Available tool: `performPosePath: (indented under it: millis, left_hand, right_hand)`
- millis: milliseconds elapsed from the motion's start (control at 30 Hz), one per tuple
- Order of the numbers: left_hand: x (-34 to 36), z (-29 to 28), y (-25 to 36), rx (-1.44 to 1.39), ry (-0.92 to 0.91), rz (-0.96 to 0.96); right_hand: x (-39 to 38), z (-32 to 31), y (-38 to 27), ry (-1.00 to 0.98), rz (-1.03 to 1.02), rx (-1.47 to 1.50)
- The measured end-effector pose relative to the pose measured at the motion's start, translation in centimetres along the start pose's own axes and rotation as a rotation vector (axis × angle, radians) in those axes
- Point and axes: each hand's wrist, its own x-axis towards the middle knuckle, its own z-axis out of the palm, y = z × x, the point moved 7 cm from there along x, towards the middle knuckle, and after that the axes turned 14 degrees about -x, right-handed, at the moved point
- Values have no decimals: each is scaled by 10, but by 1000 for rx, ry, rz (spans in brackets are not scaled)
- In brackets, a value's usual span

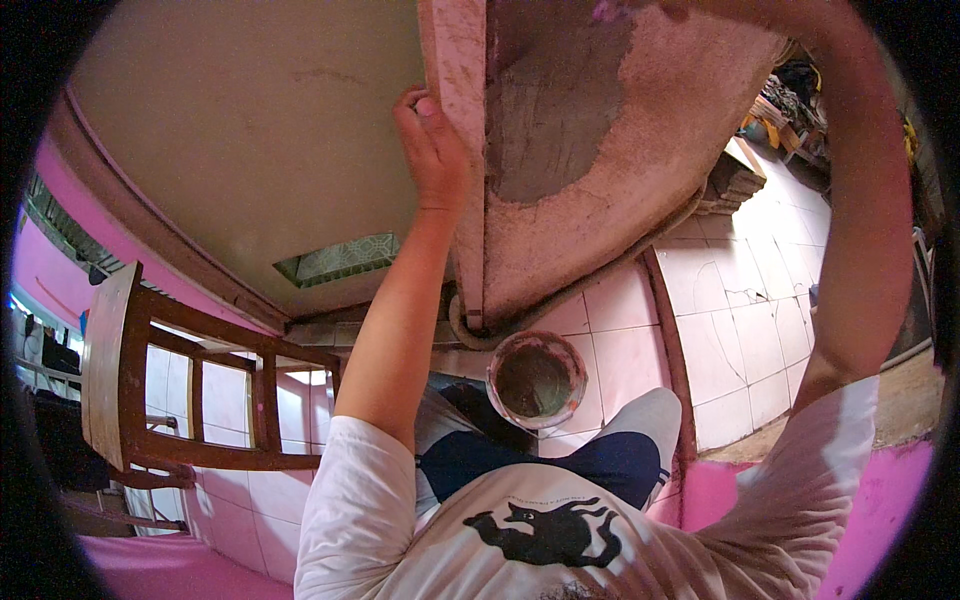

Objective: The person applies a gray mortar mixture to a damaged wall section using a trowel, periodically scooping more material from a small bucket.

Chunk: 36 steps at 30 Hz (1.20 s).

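My left hand is closed around the edge of a tall pinkish upright board, thumb on the near side. Right of the board is a wall with a dark grey patch of wet-looking mortar on its upper part. My right arm reaches up along the right side and bends over to the wall's top. Only a sliver of my right hand shows at the upper edge, near a small purple thing; its fingers are cut off. A bucket holding grey mix stands between my legs.
On the left, a brown wooden frame with open panes stands close to my left arm. A large grey-green panel fills the upper left. White floor tiles lie at right, with a cluttered heap beyond.
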Motion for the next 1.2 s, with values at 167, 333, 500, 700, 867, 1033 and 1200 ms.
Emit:
performPosePath:
  millis: [167, 333, 500, 700, 867, 1033, 1200]
  left_hand:
    - [-3, 3, -1, -18, 30, -37]
    - [3, -2, -7, -24, 7, 6]
    - [4, -14, -3, 6, -16, 23]
    - [-2, 3, -18, -46, 13, -47]
    - [0, -5, 3, -13, 21, 7]
    - [4, 0, 7, -20, 3, 28]
    - [1, -1, 3, -43, -3, 31]
  right_hand:
    - [-22, -36, 4, 51, 62, -170]
    - [-31, 4, -20, -2, -14, -221]
    - [3, 56, -15, -42, -261, 18]
    - [-20, -3, -5, 184, -212, -90]
    - [-18, -11, 5, 73, 0, -186]
    - [-21, 36, -10, 152, -332, -112]
    - [2, 74, 4, -87, -172, -33]
